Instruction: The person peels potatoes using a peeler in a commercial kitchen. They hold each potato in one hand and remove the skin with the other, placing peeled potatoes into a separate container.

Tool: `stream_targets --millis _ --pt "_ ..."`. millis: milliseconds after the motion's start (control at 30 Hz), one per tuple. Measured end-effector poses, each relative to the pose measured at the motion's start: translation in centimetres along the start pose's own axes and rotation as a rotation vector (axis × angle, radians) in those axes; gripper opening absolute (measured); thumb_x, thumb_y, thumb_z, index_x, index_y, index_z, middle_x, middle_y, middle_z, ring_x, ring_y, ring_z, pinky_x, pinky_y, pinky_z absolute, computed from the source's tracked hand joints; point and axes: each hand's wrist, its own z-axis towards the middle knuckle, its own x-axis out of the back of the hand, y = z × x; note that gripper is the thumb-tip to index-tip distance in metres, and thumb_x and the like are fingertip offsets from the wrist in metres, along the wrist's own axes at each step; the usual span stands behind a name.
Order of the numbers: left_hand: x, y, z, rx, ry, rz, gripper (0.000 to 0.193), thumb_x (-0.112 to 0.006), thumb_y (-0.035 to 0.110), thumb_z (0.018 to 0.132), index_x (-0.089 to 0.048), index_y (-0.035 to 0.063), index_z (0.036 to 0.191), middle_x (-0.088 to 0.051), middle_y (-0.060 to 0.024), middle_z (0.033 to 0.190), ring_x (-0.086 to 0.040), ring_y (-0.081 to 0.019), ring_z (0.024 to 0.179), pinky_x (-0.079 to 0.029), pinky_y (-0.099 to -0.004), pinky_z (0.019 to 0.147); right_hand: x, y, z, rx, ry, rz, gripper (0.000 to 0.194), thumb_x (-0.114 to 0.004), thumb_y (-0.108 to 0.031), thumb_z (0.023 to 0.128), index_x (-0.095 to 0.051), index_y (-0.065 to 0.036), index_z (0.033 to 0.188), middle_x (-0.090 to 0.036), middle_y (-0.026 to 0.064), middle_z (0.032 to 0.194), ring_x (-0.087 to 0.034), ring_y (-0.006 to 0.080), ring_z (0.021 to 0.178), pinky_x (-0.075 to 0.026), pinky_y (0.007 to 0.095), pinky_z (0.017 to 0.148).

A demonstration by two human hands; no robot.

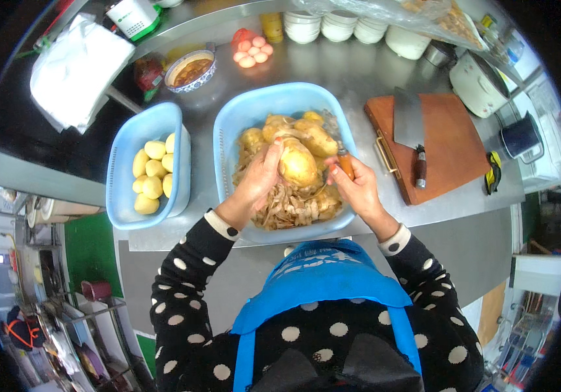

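Note:
My left hand (259, 177) grips a partly peeled potato (298, 162) above a large light-blue plastic basket (280, 93). In my right hand (358, 183) is a peeler with an orange-brown handle (345, 161); its blade is blurred and hard to make out. Unpeeled potatoes (315, 137) lie at the far side of the basket. A heap of brown peelings (285, 208) fills the near part, under my hands. To the left stands a smaller light-blue basket (118, 188) holding several peeled potatoes (155, 168).
A cleaver (408, 120) lies on a thick wooden cutting board (449, 147) at the right. Behind are eggs (253, 51), a patterned bowl (191, 73) of brown food, stacked white bowls (302, 27) and a pale cooking pot (479, 83). The steel table's (162, 240) front edge runs before me.

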Motion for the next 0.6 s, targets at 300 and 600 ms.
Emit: stream_targets --millis 300,600 --pt "-1.8 0.0 -0.3 -0.108 0.212 0.236 0.056 -0.032 0.046 0.101 -0.054 -0.0036 0.113 -0.065 -0.0123 0.093 -0.066 -0.0178 0.073 -0.056 -0.0288 0.069 -1.2 -1.0 0.9 0.006 -0.114 0.138 0.047 -0.07 -0.019 0.085 -0.051 0.002 0.123 -0.063 0.0115 0.106 -0.058 0.0104 0.075 -0.049 0.0231 0.063" --pt "-3.6 1.0 -0.6 -0.355 0.514 0.705 0.032 -0.055 0.006 0.091 -0.053 -0.0027 0.121 -0.061 -0.0163 0.115 -0.056 -0.0245 0.112 -0.043 -0.0343 0.095 2.4 -1.5 3.9 -0.474 -0.351 0.739 0.041 -0.054 -0.038 0.095 -0.056 0.0 0.11 -0.066 0.0213 0.085 -0.034 0.0034 0.039 -0.026 0.0162 0.034"
